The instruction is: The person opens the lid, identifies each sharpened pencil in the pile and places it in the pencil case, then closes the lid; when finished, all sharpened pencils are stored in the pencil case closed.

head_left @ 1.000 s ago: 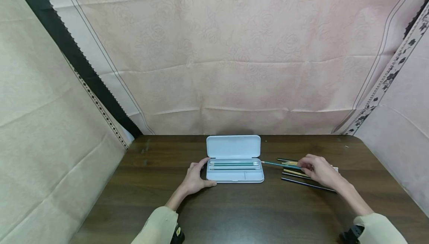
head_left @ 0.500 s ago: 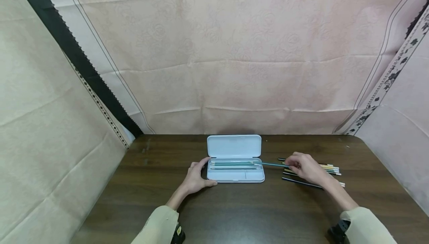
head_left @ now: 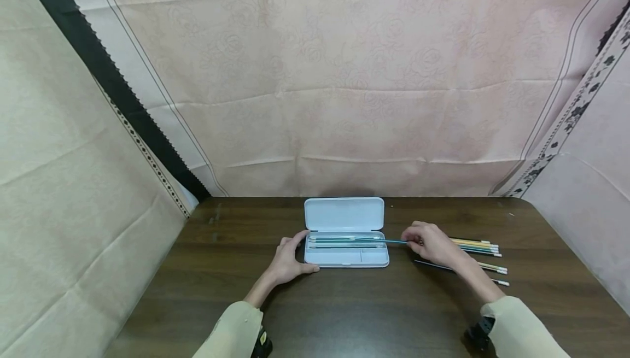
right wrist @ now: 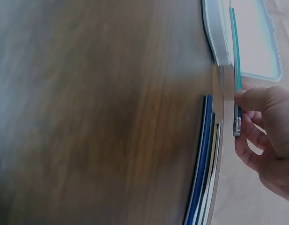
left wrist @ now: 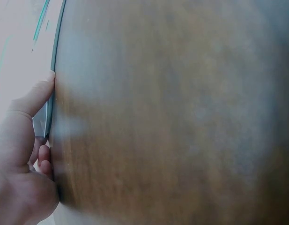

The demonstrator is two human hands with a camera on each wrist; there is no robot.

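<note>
A light blue pencil case [head_left: 334, 259] lies with its lid [head_left: 343, 214] raised, and several pencils rest in its long upper compartment. My left hand [head_left: 287, 261] grips the case's left end, thumb at the front edge and fingers at the back corner. In my right hand [head_left: 429, 243] a teal pencil [right wrist: 237, 56] is pinched near its eraser end between thumb and fingers. Its tip reaches over the case's right end, above the pencils inside. In the right wrist view the metal band and the pencil's end stick out below the thumb.
Several loose pencils [head_left: 479, 245] in yellow, teal and dark colours lie right of the case, partly under my right hand and forearm. The dark wooden table [head_left: 364, 314] meets a cloth backdrop [head_left: 394, 101] at its far edge; more cloth hangs at both sides.
My right hand has moved left with the teal pencil, carrying its tip from the case's right edge to over the compartment. My left hand has stayed on the case.
</note>
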